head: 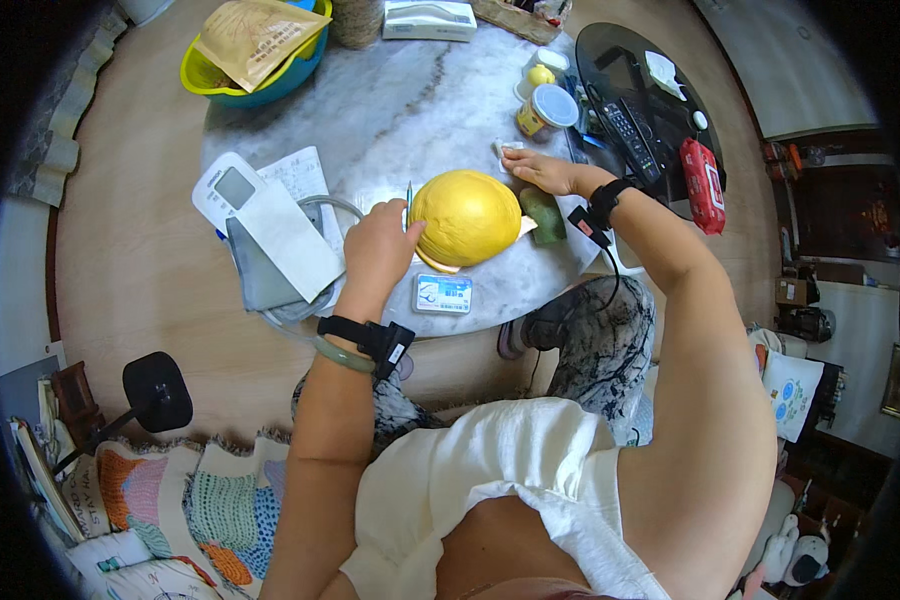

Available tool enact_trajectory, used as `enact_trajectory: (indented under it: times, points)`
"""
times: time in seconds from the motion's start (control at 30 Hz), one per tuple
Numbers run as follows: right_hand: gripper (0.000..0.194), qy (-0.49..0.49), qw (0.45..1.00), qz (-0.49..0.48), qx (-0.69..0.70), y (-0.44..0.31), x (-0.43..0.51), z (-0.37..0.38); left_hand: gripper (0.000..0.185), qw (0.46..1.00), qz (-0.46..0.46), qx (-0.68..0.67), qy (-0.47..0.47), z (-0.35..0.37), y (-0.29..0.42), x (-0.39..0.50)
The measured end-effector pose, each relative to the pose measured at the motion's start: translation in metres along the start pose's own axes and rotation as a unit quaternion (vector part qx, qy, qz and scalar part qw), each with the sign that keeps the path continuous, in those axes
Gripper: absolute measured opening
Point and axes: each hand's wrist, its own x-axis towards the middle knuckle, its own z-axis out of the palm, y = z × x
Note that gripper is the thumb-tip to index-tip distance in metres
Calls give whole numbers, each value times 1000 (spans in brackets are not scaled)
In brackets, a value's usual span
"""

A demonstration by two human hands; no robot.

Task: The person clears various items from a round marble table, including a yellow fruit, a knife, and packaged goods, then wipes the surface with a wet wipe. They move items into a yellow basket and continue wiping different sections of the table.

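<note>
A large, round yellow fruit with a wrinkled lower side sits on the marble-patterned table. My left hand is at its left side, the thumb against the skin. Between thumb and index finger shows a slim teal pen-like tool; whether I grip it is unclear. To the right of the fruit, my right hand presses a crumpled white tissue onto the tabletop under its fingertips. A green fruit or piece of rind lies below that hand, close to the yellow fruit.
Left lie a blood pressure monitor with its cuff and written paper. A plastic floss-pick box is near the front edge. Lidded jars, a black side table with a remote and red wipes stand right; a basin stands back left.
</note>
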Motion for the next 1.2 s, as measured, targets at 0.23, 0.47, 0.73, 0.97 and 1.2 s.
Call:
enact_trajectory:
  times: [0.23,0.47,0.73,0.97,1.2]
  points:
    - [48,-5,998,-14,-67,-20,20,-5,29,998,17,-47,47,3,19,-9]
    - [45,-83,977,-157,-118,-66,122,-34,36,988,129,-5,83,33,36,-31]
    - [47,-4,978,-199,-66,-75,126,-36,36,994,84,-59,40,31,32,-32]
    - [53,-129,988,-83,5,-71,56,-33,43,994,-68,-76,36,28,63,-37]
    - [53,36,863,-53,501,-63,36,-66,80,882,-392,-254,-64,13,66,2]
